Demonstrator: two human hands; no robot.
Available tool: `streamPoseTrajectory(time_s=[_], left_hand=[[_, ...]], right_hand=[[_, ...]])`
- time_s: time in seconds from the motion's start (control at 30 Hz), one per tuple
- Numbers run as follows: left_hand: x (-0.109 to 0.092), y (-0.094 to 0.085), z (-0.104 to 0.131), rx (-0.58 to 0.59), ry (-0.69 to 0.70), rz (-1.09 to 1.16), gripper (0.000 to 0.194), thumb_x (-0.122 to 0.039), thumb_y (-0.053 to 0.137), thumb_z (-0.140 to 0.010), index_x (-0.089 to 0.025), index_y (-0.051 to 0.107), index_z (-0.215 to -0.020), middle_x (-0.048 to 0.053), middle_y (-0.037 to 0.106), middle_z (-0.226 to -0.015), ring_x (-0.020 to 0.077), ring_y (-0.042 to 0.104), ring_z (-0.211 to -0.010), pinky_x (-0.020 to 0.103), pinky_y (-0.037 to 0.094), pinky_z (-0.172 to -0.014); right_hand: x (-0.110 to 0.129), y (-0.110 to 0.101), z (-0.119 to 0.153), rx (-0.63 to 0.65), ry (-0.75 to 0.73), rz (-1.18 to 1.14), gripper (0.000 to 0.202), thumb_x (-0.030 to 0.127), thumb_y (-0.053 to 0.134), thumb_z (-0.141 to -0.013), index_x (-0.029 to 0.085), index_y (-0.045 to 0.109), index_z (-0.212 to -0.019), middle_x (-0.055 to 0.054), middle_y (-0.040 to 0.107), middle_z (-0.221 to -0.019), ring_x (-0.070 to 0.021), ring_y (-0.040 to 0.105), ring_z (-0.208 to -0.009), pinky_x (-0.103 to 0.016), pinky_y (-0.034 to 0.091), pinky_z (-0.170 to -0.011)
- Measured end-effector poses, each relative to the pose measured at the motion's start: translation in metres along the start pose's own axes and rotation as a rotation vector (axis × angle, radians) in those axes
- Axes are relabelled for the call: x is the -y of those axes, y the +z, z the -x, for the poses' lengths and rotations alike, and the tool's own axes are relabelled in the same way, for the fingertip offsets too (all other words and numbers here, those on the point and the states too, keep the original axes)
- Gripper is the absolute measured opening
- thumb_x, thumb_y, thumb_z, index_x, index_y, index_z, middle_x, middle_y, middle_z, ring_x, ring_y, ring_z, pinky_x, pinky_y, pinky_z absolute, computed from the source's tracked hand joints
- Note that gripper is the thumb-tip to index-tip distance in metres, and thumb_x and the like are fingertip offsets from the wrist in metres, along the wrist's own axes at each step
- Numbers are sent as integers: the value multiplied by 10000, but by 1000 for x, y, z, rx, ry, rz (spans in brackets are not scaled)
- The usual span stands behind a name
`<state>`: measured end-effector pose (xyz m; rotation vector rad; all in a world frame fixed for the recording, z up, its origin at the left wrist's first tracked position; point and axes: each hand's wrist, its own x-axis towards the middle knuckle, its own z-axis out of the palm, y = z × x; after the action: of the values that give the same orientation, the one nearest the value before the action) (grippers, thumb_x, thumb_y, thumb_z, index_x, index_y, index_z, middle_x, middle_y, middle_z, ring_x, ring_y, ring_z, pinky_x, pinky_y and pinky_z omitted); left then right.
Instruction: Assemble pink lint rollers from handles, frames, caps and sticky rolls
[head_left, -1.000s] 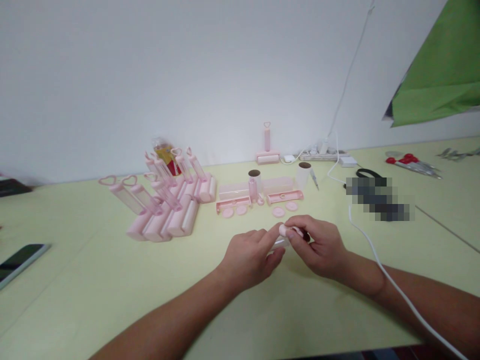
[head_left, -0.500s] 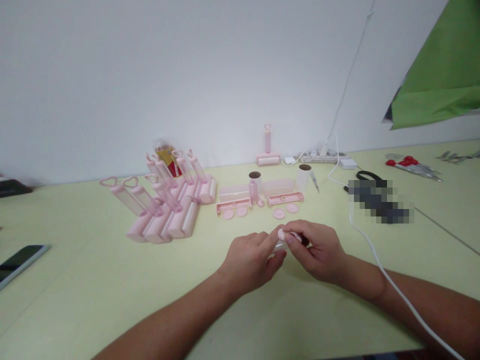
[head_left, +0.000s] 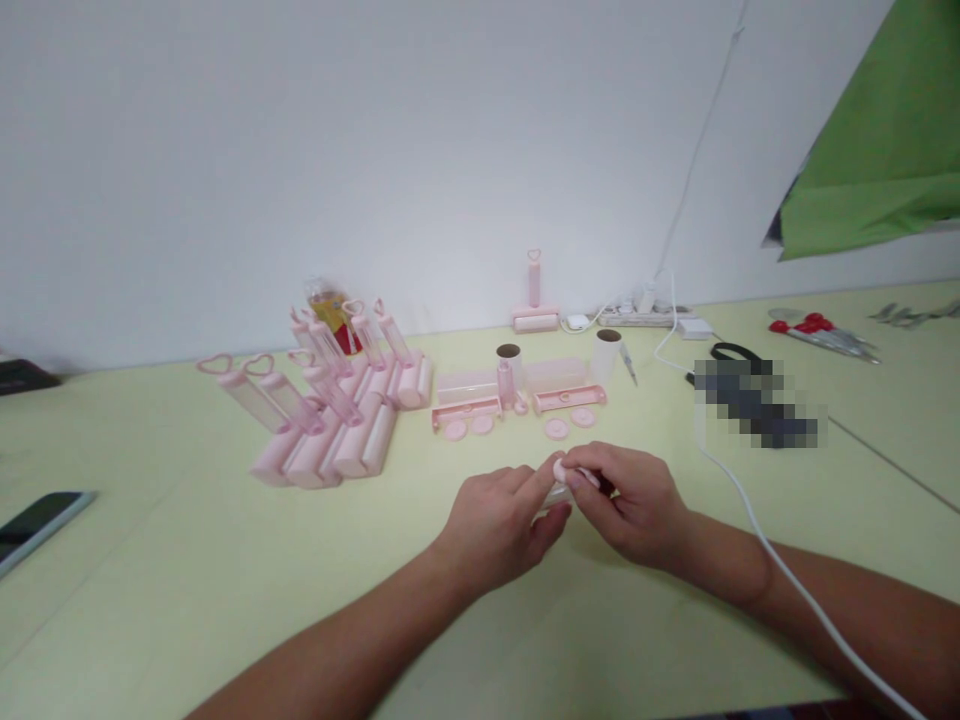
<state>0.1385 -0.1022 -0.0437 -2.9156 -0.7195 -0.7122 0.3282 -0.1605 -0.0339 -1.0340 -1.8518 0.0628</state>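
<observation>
Near the middle of the table, my left hand (head_left: pixel 499 525) is closed around a translucent plastic tube-like piece (head_left: pixel 556 496), mostly hidden by the fingers. My right hand (head_left: pixel 637 505) meets it from the right, thumb and index finger pinching a small pale pink plastic piece (head_left: pixel 560 470) at the tube's end. Just beyond the hands lie several pink round end caps (head_left: pixel 556 428) and two pink roller frames (head_left: pixel 570 399). Behind those are clear covers (head_left: pixel 556 374), a translucent pink handle (head_left: pixel 506 382) standing upright, and two white paper rolls (head_left: pixel 607 352) with brown cores.
A group of pink lint rollers (head_left: pixel 322 445) with heart-shaped loops stands at left. Another lint roller (head_left: pixel 535 300) is by the wall. A power strip (head_left: pixel 645 316), red-handled scissors (head_left: pixel 814 325) and a phone (head_left: pixel 41 525) lie around. A white cable (head_left: pixel 772 550) crosses over my right forearm.
Both hands keep almost the same grip and place. The view has shifted very slightly; the things on the table have not moved.
</observation>
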Motion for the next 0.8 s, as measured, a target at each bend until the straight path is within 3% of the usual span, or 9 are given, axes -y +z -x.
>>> streamPoseTrajectory(time_s=[0.1, 0.23, 0.33, 0.47, 0.67, 0.8], left_hand=[[1, 1, 0, -7, 4, 1, 419, -357, 503, -926, -185, 469, -1307, 24, 688, -809, 175, 636, -665, 289, 485, -581], [2, 2, 0, -8, 21, 14, 465, -355, 498, -923, -171, 434, -1345, 37, 702, -845, 186, 660, -695, 304, 515, -599], [3, 2, 0, -12, 2, -16, 486, -377, 499, -928, -167, 423, -1359, 48, 709, -871, 197, 672, -716, 316, 525, -603], [3, 0, 0, -2, -31, -41, 498, -392, 497, -930, -192, 405, -1377, 40, 709, -866, 202, 678, -718, 319, 525, -598], [0, -4, -1, 51, -72, 2, 567, -404, 488, -927, -189, 314, -1423, 55, 717, -946, 226, 698, -784, 346, 542, -626], [-1, -4, -1, 86, -103, 22, 493, -415, 476, -935, -211, 359, -1369, 63, 709, -992, 232, 704, -832, 355, 550, -668]], right_hand=[[1, 2, 0, 16, 4, -37, 144, 147, 552, -907, 218, 606, -1021, -5, 675, -804, -125, 604, -663, -242, 462, -607], [3, -1, -3, 72, -97, -106, 181, 137, 532, -906, 212, 601, -1055, -7, 672, -798, -121, 583, -643, -237, 449, -590], [0, -9, -5, 6, -70, -64, 156, 119, 516, -884, 203, 612, -974, -3, 639, -746, -124, 558, -627, -250, 431, -594], [-5, -17, -4, -41, 143, -113, 138, 104, 514, -808, 195, 573, -722, 27, 531, -591, -112, 459, -524, -263, 359, -538], [-1, -7, -9, -2, 719, -858, 120, 99, 470, -630, 199, 537, -619, 25, 537, -524, -133, 498, -476, -260, 364, -483], [0, -6, -15, -87, 892, -1116, 86, 100, 497, -540, 177, 534, -548, 29, 523, -594, -93, 444, -414, -232, 290, -397]])
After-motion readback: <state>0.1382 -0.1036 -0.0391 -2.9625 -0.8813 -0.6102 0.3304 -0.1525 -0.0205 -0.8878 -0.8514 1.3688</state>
